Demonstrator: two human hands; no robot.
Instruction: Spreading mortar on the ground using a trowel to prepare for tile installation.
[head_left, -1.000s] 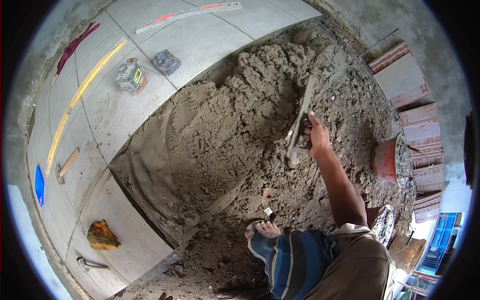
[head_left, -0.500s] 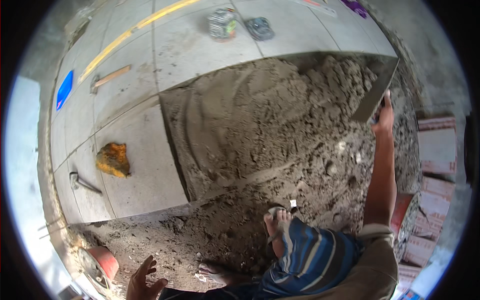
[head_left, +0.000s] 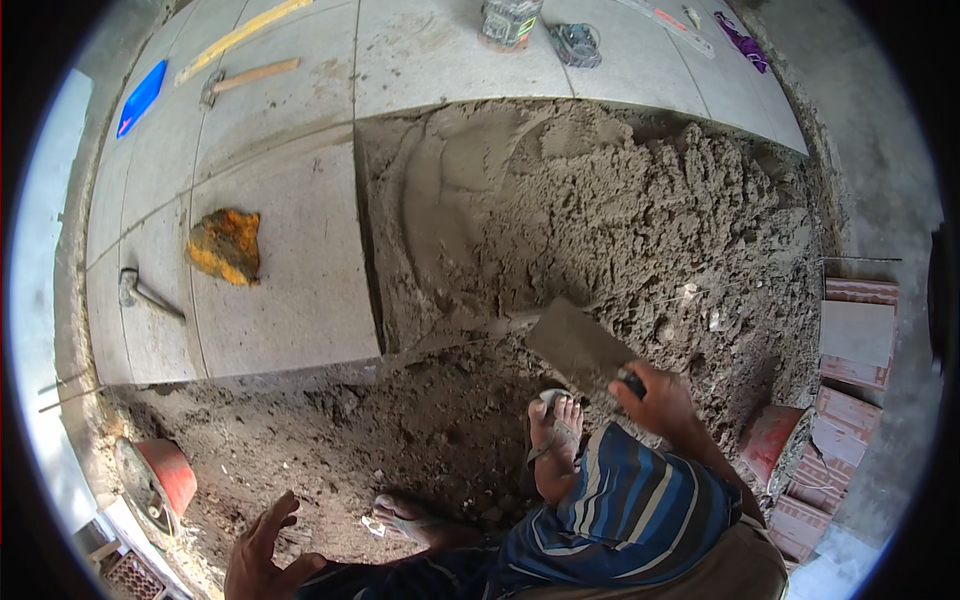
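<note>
My right hand (head_left: 662,405) is closed around the dark handle of a trowel (head_left: 577,343), held near my knee. Its flat, mortar-smeared blade points up and left over the near edge of the grey wet mortar bed (head_left: 600,235). Smooth troweled mortar shows at the bed's left, with rough lumps to the right. At the lower left my left hand (head_left: 262,560) is open, fingers apart and holding nothing, beside my leg. Large grey floor tiles (head_left: 290,300) border the mortar on the left and the far side.
On the tiles lie a mallet (head_left: 150,295), a yellow-brown sponge-like lump (head_left: 226,246), a hammer (head_left: 250,77), a blue tray-like piece (head_left: 142,98) and a bucket (head_left: 510,22). Red buckets (head_left: 168,475) stand at both sides. Stacked tile boxes (head_left: 850,425) line the right.
My right hand has drawn the trowel from the far right corner of the mortar back toward my knee. The far-right mortar looks more spread out. My left hand stays open.
</note>
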